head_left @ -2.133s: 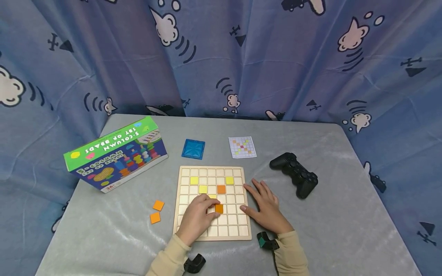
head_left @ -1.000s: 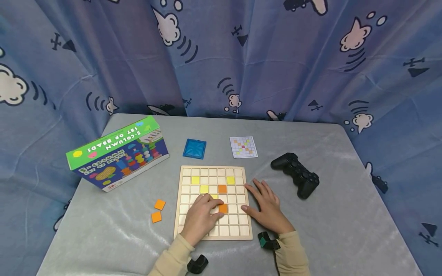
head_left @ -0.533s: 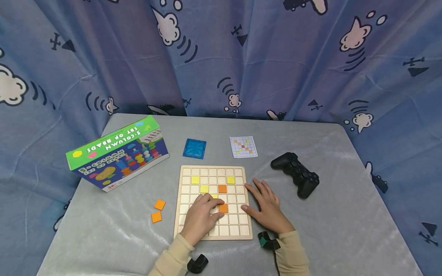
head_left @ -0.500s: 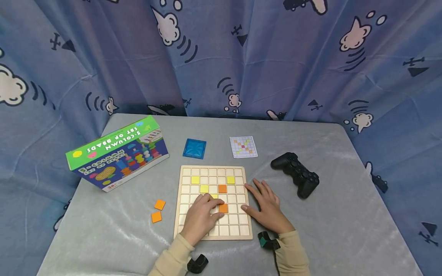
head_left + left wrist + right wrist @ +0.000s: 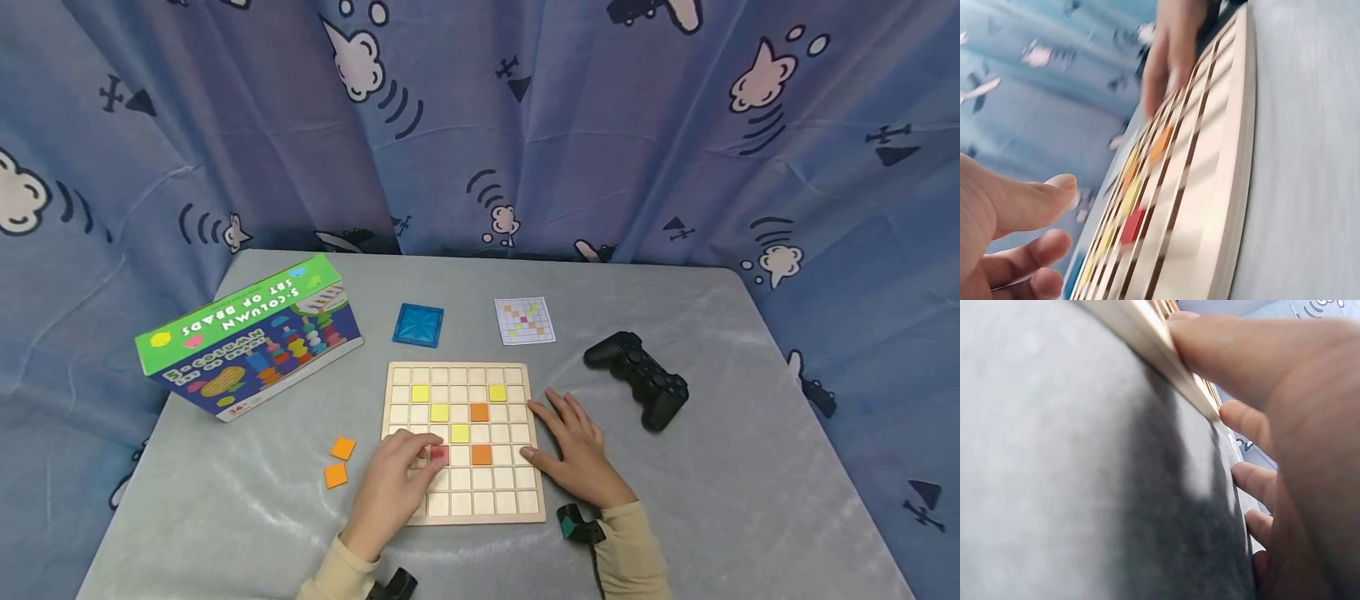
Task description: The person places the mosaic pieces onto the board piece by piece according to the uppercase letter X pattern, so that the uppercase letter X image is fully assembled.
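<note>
A wooden grid board [image 5: 505, 503] lies before me with several yellow tiles [image 5: 460, 433], two orange tiles [image 5: 481, 455] and a red tile [image 5: 439, 455] in its cells. My left hand [image 5: 387, 490] is over the board's lower left, with thumb and index finger near the red tile in the head view. From the left wrist, the red tile [image 5: 1132, 225] sits in the grid and the left thumb [image 5: 1044, 203] stands apart from the fingers, nothing between them. My right hand [image 5: 577, 454] rests spread at the board's right edge, its thumb [image 5: 1222, 347] touching the rim.
Two loose orange tiles [image 5: 336, 476] lie left of the board. Behind it are a blue square packet [image 5: 418, 325] and a pattern card [image 5: 525, 321]. A black game controller [image 5: 637, 379] lies at right, and a toy box [image 5: 255, 342] stands at left.
My left hand has drawn back to the left from beside the lower orange tile. The red tile and the lower yellow tile have come into sight. The right hand has stayed put.
</note>
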The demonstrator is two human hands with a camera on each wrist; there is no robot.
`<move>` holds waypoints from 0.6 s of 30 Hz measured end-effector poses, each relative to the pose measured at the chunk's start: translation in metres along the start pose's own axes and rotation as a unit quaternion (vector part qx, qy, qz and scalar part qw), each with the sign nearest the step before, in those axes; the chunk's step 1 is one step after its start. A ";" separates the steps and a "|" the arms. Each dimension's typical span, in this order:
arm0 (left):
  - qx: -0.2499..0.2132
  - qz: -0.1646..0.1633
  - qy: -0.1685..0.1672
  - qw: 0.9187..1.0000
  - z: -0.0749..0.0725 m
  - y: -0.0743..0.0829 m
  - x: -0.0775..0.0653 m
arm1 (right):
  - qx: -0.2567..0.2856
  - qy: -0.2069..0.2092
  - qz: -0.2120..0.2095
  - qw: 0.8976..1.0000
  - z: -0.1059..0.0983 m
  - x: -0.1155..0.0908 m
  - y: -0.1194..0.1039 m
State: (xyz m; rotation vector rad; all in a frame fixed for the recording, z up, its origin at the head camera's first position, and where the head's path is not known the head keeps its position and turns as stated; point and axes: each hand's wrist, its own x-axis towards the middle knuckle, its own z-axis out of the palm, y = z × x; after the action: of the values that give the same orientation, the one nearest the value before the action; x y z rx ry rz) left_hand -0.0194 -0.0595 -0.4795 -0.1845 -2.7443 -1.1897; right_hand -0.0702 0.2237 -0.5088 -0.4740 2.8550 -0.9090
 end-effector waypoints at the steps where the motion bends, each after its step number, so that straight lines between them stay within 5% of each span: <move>1: 0.003 -0.007 0.012 1.000 -0.006 -0.005 -0.003 | 0.000 -0.001 0.001 1.000 0.000 0.000 0.000; 8: 0.054 -0.078 0.075 0.993 -0.043 -0.040 -0.023 | -0.003 -0.002 0.000 1.000 -0.001 0.000 0.001; 13: 0.079 -0.144 0.049 0.985 -0.057 -0.051 -0.030 | -0.005 -0.004 0.000 1.000 0.000 0.000 0.002; 18: 0.082 -0.171 0.013 0.982 -0.060 -0.055 -0.034 | -0.006 -0.005 0.004 1.000 0.001 0.000 0.002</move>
State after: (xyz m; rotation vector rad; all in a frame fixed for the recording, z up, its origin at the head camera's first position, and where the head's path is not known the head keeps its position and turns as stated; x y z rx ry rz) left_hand 0.0095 -0.1428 -0.4848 0.3314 -2.9111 -1.0138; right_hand -0.0704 0.2250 -0.5104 -0.4669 2.8519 -0.8863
